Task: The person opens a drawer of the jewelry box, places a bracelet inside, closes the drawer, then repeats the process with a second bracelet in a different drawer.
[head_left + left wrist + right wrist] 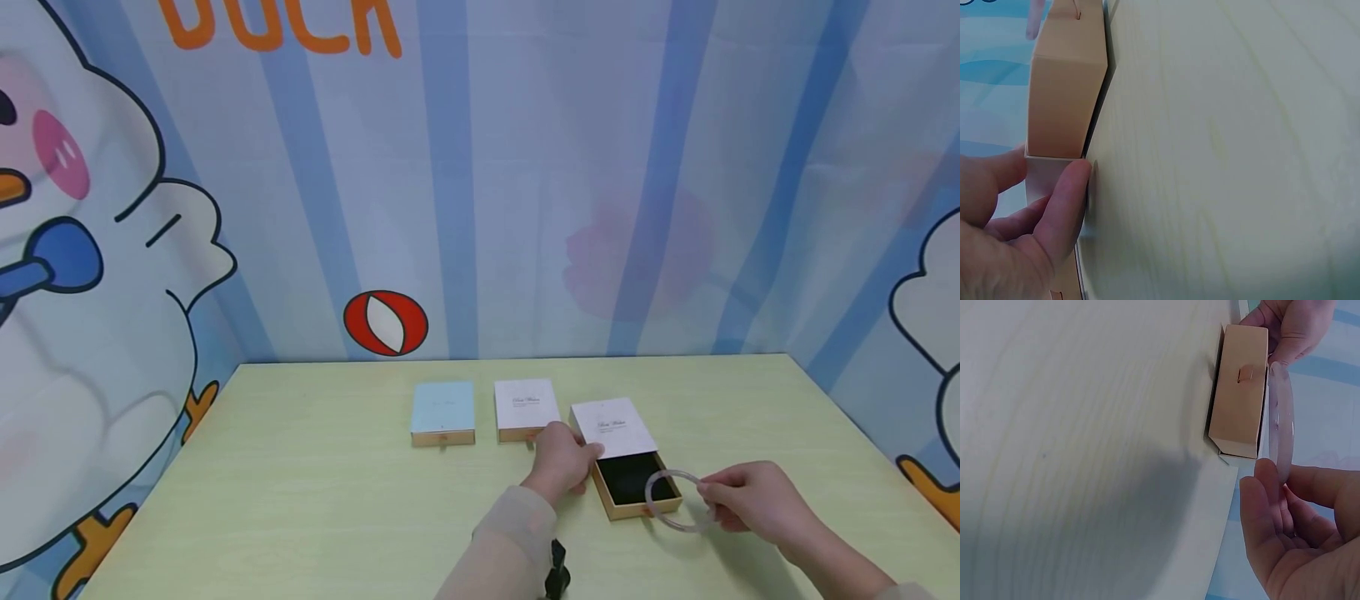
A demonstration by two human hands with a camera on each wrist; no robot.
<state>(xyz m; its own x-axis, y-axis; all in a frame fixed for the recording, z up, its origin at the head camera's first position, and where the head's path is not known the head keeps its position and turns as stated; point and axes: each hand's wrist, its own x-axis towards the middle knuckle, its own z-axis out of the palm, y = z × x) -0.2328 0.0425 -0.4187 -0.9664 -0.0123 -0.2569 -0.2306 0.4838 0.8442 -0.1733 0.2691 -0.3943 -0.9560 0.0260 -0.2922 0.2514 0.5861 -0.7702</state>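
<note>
My left hand (564, 458) grips the white sleeve of a small drawer box (617, 429), thumb on its top edge and fingers along its side. The box's tan drawer (626, 511) is pulled out toward me and shows a black lining (622, 479). Between the thumb and fingers of my right hand (757, 498) is a clear, pale pinkish bangle (1284, 425), pinched at its right side. In the head view the bangle overlaps the drawer's front right corner. The right wrist view shows it standing beside the tan drawer front (1241, 394) with its small pull tab.
A second white box (527, 402) sits just left of the open one, near my left hand, and a light blue box (442, 406) stands farther left. Both are closed. A printed curtain (510, 183) hangs behind the table's (315, 467) back edge.
</note>
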